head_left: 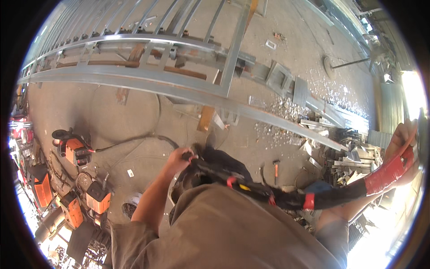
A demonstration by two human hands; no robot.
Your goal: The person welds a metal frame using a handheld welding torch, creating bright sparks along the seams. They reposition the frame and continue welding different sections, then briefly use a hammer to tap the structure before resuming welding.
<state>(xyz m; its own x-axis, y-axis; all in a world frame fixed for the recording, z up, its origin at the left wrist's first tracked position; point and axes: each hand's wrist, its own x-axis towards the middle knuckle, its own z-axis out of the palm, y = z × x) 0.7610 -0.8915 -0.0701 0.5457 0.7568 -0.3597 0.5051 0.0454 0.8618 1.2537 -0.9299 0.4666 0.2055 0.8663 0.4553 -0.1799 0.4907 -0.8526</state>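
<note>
Brown fabric shirt (224, 228); long black red-banded cable bundle (291, 200) crosses it between both hands.
Left hand (179, 160) closed around dark piece (188, 157) at bundle's left; right hand (400, 141) at its red-wrapped end, can't tell grip.

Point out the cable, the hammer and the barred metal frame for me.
Cable (338, 197): head view, on its black stretch.
Hammer (276, 171): head view, on the handle.
Barred metal frame (236, 50): head view, on its end post.

Left hand (179, 162) is gripping, its fingers bending inward; left forearm (151, 202) is slanting down behind those fingers. Right hand (400, 140) is gripping too, sitting far right of the left fingers; right forearm (337, 214) is trailing below its fingers.
</note>
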